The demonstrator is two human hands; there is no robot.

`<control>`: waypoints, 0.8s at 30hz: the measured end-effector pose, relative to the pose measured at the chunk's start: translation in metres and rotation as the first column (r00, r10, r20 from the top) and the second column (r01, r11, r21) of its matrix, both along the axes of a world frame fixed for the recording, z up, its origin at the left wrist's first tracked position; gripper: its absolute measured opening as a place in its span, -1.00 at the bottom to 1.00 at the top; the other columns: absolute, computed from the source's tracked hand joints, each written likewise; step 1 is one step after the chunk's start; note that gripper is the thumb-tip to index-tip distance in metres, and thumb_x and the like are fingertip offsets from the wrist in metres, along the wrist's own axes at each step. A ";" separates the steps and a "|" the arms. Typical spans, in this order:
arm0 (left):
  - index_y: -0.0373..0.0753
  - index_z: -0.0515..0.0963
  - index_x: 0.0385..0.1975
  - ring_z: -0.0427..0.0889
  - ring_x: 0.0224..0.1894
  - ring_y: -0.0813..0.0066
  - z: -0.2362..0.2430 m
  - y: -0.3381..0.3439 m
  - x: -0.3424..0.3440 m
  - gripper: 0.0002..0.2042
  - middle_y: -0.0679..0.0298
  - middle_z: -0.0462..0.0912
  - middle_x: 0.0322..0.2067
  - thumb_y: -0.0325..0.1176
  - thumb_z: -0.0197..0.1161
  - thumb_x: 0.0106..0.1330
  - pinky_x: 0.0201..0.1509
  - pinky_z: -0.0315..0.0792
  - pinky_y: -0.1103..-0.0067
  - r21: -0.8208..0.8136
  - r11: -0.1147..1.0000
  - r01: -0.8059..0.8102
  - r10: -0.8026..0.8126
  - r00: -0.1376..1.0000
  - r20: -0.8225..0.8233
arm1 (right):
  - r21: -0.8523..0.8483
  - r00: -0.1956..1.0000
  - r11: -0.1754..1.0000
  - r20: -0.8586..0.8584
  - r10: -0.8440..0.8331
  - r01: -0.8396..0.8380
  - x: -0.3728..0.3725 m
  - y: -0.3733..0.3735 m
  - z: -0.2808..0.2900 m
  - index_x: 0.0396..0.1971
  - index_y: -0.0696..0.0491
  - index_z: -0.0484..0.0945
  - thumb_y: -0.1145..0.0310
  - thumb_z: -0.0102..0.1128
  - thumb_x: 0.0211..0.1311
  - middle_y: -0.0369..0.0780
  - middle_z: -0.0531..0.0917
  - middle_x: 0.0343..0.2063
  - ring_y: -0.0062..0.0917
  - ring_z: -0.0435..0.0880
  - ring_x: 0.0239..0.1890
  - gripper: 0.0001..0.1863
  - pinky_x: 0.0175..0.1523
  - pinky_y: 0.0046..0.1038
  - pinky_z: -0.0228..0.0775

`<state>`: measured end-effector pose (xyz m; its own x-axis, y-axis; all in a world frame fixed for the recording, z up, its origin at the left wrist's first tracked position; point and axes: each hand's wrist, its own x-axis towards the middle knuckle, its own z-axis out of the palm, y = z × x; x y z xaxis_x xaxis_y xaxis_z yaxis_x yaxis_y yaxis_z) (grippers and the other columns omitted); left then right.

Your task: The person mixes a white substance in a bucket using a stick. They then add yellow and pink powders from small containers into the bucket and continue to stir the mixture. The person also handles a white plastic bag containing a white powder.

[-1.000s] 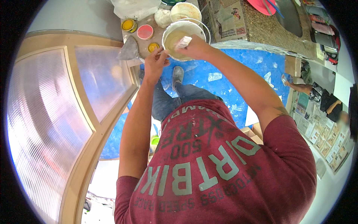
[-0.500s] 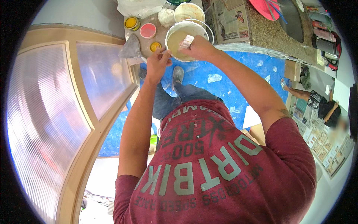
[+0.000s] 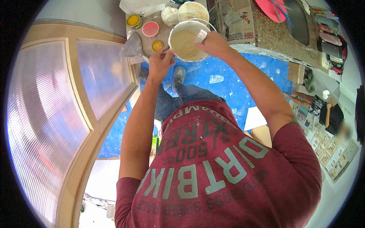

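A white bucket (image 3: 193, 57) with a wire handle stands at the top middle, holding a beige, creamy mix (image 3: 186, 42) with swirl marks. My right hand (image 3: 213, 44) is at the bucket's right side, closed on a small whitish block-shaped thing (image 3: 201, 36) over the mix. Its lower part and exact kind are hidden. My left hand (image 3: 161, 62) is beside the left rim, thumb and fingers pinched together; what they hold, if anything, is too small to make out. A yellow-rimmed small tub (image 3: 157, 46) sits just beyond these fingers.
Around the bucket are a second pail (image 3: 193, 12), a pink-topped tub (image 3: 150, 29), a yellow can (image 3: 134, 21) and a grey pointed piece (image 3: 132, 46). A granite counter (image 3: 273, 40) stands right, a wood-framed ribbed panel (image 3: 42, 125) left. Blue sheeting (image 3: 243, 81) covers the floor. Another person (image 3: 332, 116) is far right.
My right hand has moved right across the bucket with the whitish thing, uncovering more of the mix. My left hand has barely shifted. The person at far right has moved an arm.
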<state>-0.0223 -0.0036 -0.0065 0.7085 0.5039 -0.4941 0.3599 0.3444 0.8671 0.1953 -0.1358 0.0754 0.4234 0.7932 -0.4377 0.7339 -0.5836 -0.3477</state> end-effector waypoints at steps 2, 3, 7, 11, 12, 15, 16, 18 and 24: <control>-0.42 0.54 0.20 0.68 -0.26 0.48 0.004 -0.003 0.008 -0.56 0.15 0.71 -0.20 -0.20 0.30 0.51 -0.12 0.67 0.52 -0.021 1.000 -0.015 0.015 1.000 -0.005 | 0.289 1.000 0.957 -0.008 0.015 -0.012 -0.010 -0.014 -0.037 -0.17 0.09 0.74 0.00 0.33 0.24 0.01 0.77 -0.28 -0.06 0.76 -0.21 -0.57 -0.07 -0.11 0.61; -0.42 0.55 0.20 0.68 -0.26 0.48 0.005 -0.004 0.008 -0.56 0.16 0.71 -0.20 -0.20 0.30 0.51 -0.12 0.67 0.52 -0.032 0.999 -0.030 0.029 0.999 -0.015 | 0.427 0.999 0.904 -0.016 0.032 -0.023 -0.014 -0.017 -0.051 -0.20 0.11 0.74 -0.01 0.34 0.23 0.03 0.77 -0.30 -0.05 0.77 -0.22 -0.56 -0.08 -0.08 0.61; -0.44 0.53 0.21 0.68 -0.26 0.48 0.008 -0.001 0.005 -0.55 0.17 0.69 -0.22 -0.21 0.30 0.51 -0.13 0.67 0.52 -0.027 1.000 0.010 -0.010 1.000 -0.001 | 0.278 0.998 0.958 -0.023 -0.064 0.067 0.002 0.002 -0.034 -0.10 0.08 0.72 -0.03 0.34 0.19 0.04 0.77 -0.29 -0.02 0.76 -0.20 -0.51 -0.06 -0.07 0.61; -0.50 0.51 0.22 0.71 -0.29 0.48 0.003 -0.004 0.007 -0.51 0.11 0.74 -0.23 -0.21 0.32 0.48 -0.18 0.68 0.53 -0.029 0.999 -0.043 0.043 0.999 0.009 | 0.182 0.999 0.983 -0.048 0.009 0.000 -0.009 -0.015 -0.044 -0.14 0.08 0.73 0.00 0.33 0.21 0.03 0.77 -0.27 -0.04 0.77 -0.19 -0.55 -0.06 -0.09 0.62; -0.53 0.50 0.22 0.72 -0.30 0.48 0.001 -0.004 0.007 -0.49 0.08 0.76 -0.23 -0.21 0.33 0.47 -0.21 0.68 0.53 -0.030 0.998 -0.055 0.056 0.998 0.003 | 0.294 0.996 0.956 -0.084 0.001 0.024 -0.020 -0.014 -0.048 -0.16 0.07 0.74 -0.01 0.32 0.21 0.03 0.77 -0.26 -0.05 0.77 -0.19 -0.56 -0.05 -0.10 0.62; -0.52 0.50 0.22 0.72 -0.31 0.47 0.006 -0.002 0.006 -0.49 0.08 0.76 -0.24 -0.21 0.33 0.47 -0.21 0.68 0.53 -0.019 1.000 -0.013 0.013 1.000 0.024 | 0.481 0.943 0.826 -0.288 -0.166 0.292 -0.019 -0.006 -0.056 -0.18 0.06 0.75 -0.03 0.31 0.21 0.02 0.77 -0.25 -0.07 0.77 -0.18 -0.56 -0.03 -0.11 0.62; -0.52 0.50 0.22 0.72 -0.31 0.48 0.006 -0.002 0.006 -0.49 0.08 0.76 -0.23 -0.21 0.33 0.47 -0.21 0.67 0.53 -0.006 1.000 -0.016 0.016 1.000 0.019 | 0.503 0.899 0.764 -0.371 -0.230 0.404 -0.016 -0.003 -0.057 -0.18 0.05 0.75 -0.04 0.31 0.21 0.02 0.77 -0.25 -0.07 0.77 -0.17 -0.56 -0.03 -0.11 0.62; -0.52 0.50 0.23 0.72 -0.32 0.48 0.006 -0.002 0.006 -0.48 0.08 0.76 -0.22 -0.21 0.34 0.47 -0.21 0.67 0.53 0.019 1.000 -0.019 0.019 1.000 0.010 | 0.462 0.944 0.850 -0.309 -0.111 0.251 -0.018 -0.018 -0.052 -0.14 0.03 0.75 -0.07 0.29 0.23 0.02 0.76 -0.24 -0.07 0.76 -0.17 -0.54 -0.04 -0.12 0.62; -0.51 0.49 0.24 0.70 -0.31 0.49 0.000 -0.002 0.002 -0.49 0.10 0.75 -0.24 -0.22 0.35 0.47 -0.21 0.66 0.55 -0.035 0.998 -0.049 0.050 0.998 0.042 | 0.205 0.998 0.978 0.044 -0.036 0.026 -0.008 -0.022 -0.019 -0.19 0.02 0.76 -0.06 0.27 0.24 0.05 0.75 -0.31 -0.04 0.75 -0.23 -0.56 -0.04 -0.07 0.61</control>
<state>-0.0208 -0.0054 -0.0066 0.7041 0.5225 -0.4809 0.3041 0.3902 0.8691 0.1872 -0.1580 0.0561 0.4656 0.8499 -0.2466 0.7350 -0.5266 -0.4271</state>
